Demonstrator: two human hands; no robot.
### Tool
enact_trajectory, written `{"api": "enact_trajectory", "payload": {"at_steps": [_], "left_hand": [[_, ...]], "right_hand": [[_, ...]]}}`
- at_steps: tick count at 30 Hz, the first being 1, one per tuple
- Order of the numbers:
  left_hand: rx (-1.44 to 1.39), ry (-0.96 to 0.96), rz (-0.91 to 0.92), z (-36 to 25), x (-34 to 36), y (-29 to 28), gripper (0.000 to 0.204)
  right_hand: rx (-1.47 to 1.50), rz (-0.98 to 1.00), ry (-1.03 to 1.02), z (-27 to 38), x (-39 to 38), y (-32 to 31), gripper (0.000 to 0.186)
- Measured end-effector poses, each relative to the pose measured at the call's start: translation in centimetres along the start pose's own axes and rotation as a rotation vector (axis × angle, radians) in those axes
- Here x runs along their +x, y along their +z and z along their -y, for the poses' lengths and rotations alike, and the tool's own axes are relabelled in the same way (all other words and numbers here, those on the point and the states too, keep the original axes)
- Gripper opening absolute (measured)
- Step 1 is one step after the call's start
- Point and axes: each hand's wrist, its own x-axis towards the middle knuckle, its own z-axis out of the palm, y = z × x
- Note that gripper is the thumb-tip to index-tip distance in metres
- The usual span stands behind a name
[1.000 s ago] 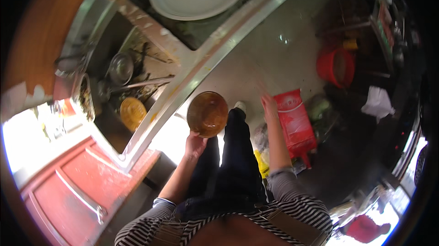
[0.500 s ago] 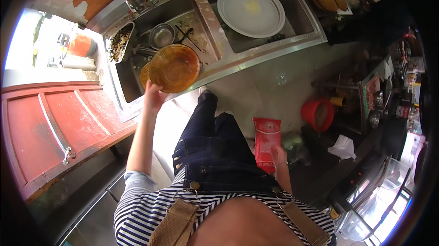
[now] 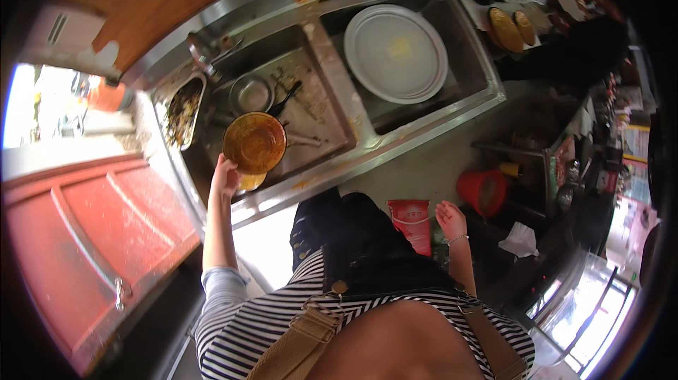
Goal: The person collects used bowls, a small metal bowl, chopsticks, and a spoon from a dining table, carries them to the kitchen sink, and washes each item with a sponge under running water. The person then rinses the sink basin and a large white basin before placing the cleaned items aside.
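My left hand (image 3: 227, 176) grips the near-left rim of a round amber-brown bowl (image 3: 256, 143), held over the left sink basin (image 3: 321, 115). Part of another yellowish dish (image 3: 252, 181) shows below it, mostly covered. A round steel bowl (image 3: 251, 94) lies in the basin just beyond, beside a dark utensil (image 3: 288, 97) and some food scraps. My right hand (image 3: 451, 220) is held out at my right side, fingers loosely apart, with nothing in it. Nearest to it is a red container (image 3: 412, 227) with pale print.
A large white oval tray (image 3: 395, 54) sits in the right basin (image 3: 462, 87). A strainer of scraps (image 3: 185, 111) occupies the left corner by a faucet (image 3: 201, 51). A red bucket (image 3: 482, 191) stands right; a red panel (image 3: 99, 239) lies left. Another person's dark sleeve (image 3: 579, 48) shows far right.
The amber bowl has shifted slightly left and tipped, looking smaller, in my left hand. My right hand has moved up and away from the red container. The whole view has turned a little.
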Motion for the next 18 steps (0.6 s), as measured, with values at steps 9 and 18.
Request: {"api": "enact_trajectory", "payload": {"at_steps": [9, 18], "left_hand": [[0.052, -0.054, 0.348, 3.8, 5.0, 25.9, 0.046], [0.189, 0.102, -0.023, 8.7, 5.8, 35.1, 0.044]], "right_hand": [[-0.149, -0.087, -0.143, 4.4, 3.7, 8.1, 0.019], [-1.4, 0.13, -1.098, 18.7, 25.0, 33.3, 0.075]]}}
